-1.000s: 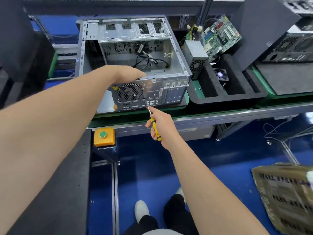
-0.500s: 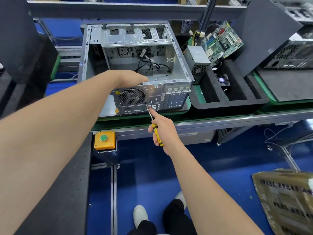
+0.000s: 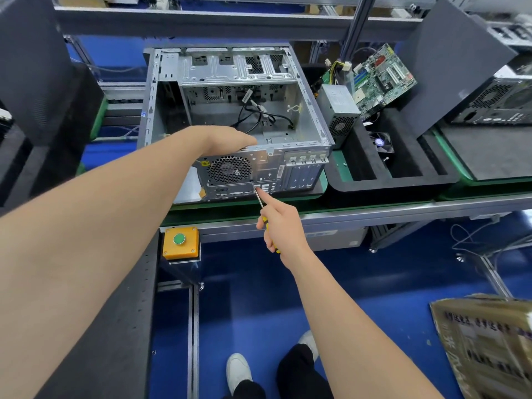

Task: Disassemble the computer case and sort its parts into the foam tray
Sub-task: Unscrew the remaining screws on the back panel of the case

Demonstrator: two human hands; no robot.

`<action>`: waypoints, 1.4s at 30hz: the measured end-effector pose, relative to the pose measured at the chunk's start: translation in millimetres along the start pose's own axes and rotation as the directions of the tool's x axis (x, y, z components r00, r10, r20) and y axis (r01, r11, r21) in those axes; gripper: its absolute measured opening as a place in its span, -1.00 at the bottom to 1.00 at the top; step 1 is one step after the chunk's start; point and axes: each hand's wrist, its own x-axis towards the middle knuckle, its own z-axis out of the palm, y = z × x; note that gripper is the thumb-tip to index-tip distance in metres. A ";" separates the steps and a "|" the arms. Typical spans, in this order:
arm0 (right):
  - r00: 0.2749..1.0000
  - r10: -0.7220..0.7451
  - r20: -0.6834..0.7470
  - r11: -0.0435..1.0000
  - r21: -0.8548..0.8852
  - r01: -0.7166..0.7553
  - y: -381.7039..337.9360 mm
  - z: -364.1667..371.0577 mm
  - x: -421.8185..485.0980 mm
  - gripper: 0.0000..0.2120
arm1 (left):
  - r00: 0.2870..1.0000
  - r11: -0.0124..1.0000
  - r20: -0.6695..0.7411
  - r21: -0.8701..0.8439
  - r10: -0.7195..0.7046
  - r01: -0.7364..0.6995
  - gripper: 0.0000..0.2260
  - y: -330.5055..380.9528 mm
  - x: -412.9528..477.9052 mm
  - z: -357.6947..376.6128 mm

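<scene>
Here, a yellow button box [image 3: 180, 243] hangs under the front edge of the bench [image 3: 374, 210], at its left. Above it the left hand [image 3: 227, 139] lies on the near top rim of the computer case [image 3: 267, 165], fingers stretched along the metal. The case lies open side up at the bench's front edge, rear panel facing the person. The right hand [image 3: 280, 227] grips a screwdriver [image 3: 258, 197] by its yellow handle, forefinger along the shaft, tip against the rear panel beside the fan grille. Just right of the case sits the foam tray [image 3: 394, 180], holding a power supply [image 3: 339, 110], circuit board [image 3: 383, 79] and small fan [image 3: 381, 142].
</scene>
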 end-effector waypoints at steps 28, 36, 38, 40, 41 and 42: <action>0.967 -0.135 -0.218 0.917 -0.398 0.038 -6.1 29.2 1.6 -0.72 | 0.998 0.994 0.052 0.109 -0.027 0.021 -0.37 10.0 0.0 -4.3; 0.897 -0.261 -0.356 0.831 -0.556 0.021 -7.3 30.3 3.4 -0.70 | 0.999 0.995 -0.018 0.092 -0.033 0.034 -0.38 9.2 -1.5 -1.3; 0.933 -0.133 -0.335 0.926 -0.379 -0.004 -12.2 26.8 4.8 -0.68 | 0.999 0.995 -0.027 0.097 -0.025 0.027 -0.40 9.7 -2.0 -0.3; 0.961 0.118 -0.249 0.988 -0.066 -0.139 -16.9 23.2 6.4 -0.67 | 0.999 0.994 -0.032 0.109 -0.015 0.019 -0.45 10.1 -3.6 0.2; 0.962 0.216 -0.166 0.976 0.063 -0.208 -19.3 20.7 6.7 -0.67 | 0.999 0.994 -0.032 0.111 -0.015 0.019 -0.49 10.1 -3.9 0.4; 0.960 0.270 -0.074 0.954 0.157 -0.256 -21.4 18.4 7.2 -0.70 | 0.999 0.993 -0.033 0.114 -0.013 0.017 -0.51 9.9 -4.3 0.2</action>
